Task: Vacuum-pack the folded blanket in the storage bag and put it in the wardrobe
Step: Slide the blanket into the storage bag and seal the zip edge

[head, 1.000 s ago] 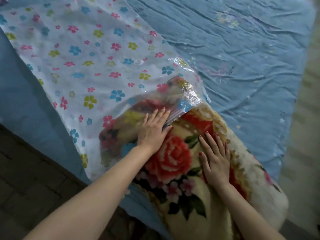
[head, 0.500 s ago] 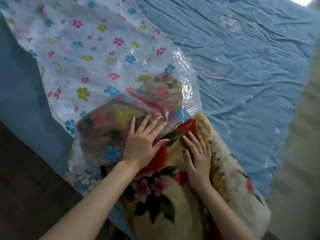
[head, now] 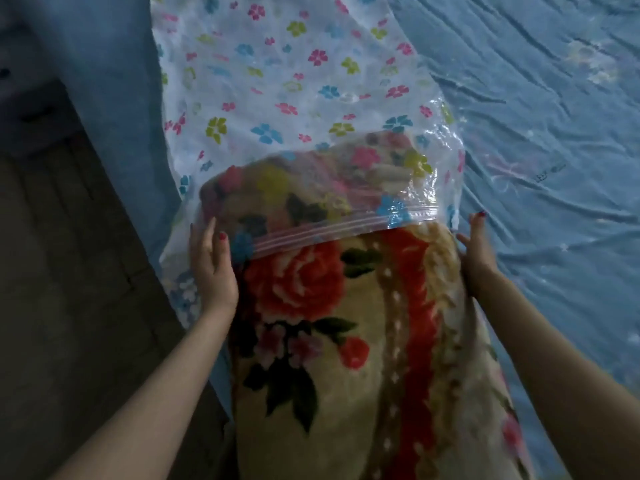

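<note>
— In the storage bag (head: 277, 81)?
— Far end of the folded blanket (head: 322, 306), tucked past the zip strip at mid frame; the rest out, toward the lower edge, on the blue bed (head: 536, 133).
— And the fingers?
— Left hand (head: 213, 268) flat against the blanket's left flank over plastic, fingers straight, together. Right hand (head: 479, 258) flat on the right flank.

Left hand (head: 212, 268) and right hand (head: 477, 255) now off the top of the folded cream rose-patterned blanket (head: 332, 341), flanking its sides, clear flower-printed storage bag (head: 277, 98) mouth drawn further over it

Glossy, crinkled clear plastic storage bag (head: 294, 98); plush, fuzzy cloth blanket (head: 329, 341); matt, wrinkled blue cloth bedsheet (head: 536, 237) at three o'clock.
</note>
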